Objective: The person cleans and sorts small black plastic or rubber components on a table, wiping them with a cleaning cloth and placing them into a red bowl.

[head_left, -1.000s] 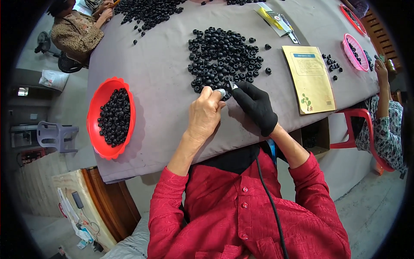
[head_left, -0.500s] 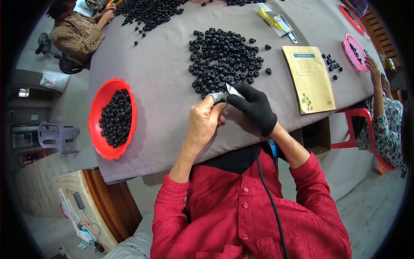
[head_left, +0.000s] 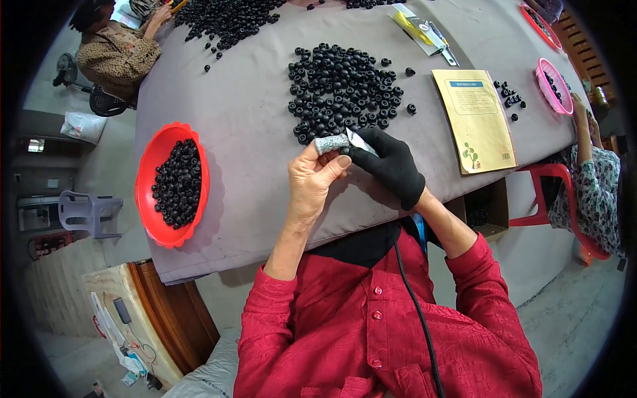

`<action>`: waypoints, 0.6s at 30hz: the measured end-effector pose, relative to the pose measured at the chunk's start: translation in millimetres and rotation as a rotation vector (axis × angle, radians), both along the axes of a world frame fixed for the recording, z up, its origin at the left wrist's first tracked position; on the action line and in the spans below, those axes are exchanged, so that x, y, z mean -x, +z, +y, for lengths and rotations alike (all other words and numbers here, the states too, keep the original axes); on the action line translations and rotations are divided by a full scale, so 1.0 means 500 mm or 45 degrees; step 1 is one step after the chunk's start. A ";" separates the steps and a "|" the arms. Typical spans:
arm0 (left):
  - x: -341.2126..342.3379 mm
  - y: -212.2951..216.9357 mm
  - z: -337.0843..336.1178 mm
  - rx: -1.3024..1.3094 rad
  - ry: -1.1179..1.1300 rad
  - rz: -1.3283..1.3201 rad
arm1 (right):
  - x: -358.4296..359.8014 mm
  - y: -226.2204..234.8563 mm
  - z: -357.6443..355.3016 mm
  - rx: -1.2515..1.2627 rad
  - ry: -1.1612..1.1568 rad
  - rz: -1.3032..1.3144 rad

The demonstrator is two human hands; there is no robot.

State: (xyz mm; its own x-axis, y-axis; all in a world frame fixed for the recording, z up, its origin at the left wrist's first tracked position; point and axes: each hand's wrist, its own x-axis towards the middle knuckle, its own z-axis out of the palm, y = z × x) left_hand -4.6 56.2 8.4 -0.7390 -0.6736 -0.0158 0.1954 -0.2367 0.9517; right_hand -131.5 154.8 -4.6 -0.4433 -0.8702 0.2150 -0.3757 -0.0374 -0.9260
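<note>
My left hand (head_left: 313,178) is bare, with grey tape wound round its index finger. Between that finger and the thumb it pinches a small black round part, mostly hidden by the fingertips. A black glove covers my right hand (head_left: 393,167), which is closed on a small pointed silver-white blade (head_left: 360,142). The blade's edge meets the left fingertips beside the part. Just beyond both hands spreads a pile of black round parts (head_left: 345,83), several showing a hole or ring on top.
A red scalloped bowl (head_left: 147,156) of black parts stands at the left. Right of the pile lie a yellow booklet (head_left: 472,123) and a packaged cutter (head_left: 428,34). Co-workers sit at the left (head_left: 116,60) and right (head_left: 587,189), the latter by a pink basket (head_left: 564,99).
My left hand has turned, its taped index finger now lying flatter across the part. My right hand has hardly moved. At the right, the co-worker's hand has lowered from the pink basket's rim.
</note>
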 end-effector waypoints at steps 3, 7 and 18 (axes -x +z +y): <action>-0.002 -0.010 -0.003 -0.106 -0.054 0.017 | 0.001 0.004 0.000 0.039 0.045 0.214; -0.010 -0.015 -0.007 -0.220 -0.118 0.043 | -0.007 0.025 0.003 -0.064 -0.004 -0.378; -0.029 -0.058 -0.026 -0.395 -0.068 0.182 | -0.013 0.023 0.005 -0.123 0.168 -0.307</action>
State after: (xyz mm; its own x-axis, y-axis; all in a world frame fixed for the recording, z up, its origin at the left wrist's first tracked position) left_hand 9.9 43.3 -20.4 -0.7824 -0.6134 -0.1076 0.3011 -0.5238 0.7969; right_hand -125.2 157.5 6.7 -0.3531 -0.9351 0.0305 -0.1421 0.0214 -0.9896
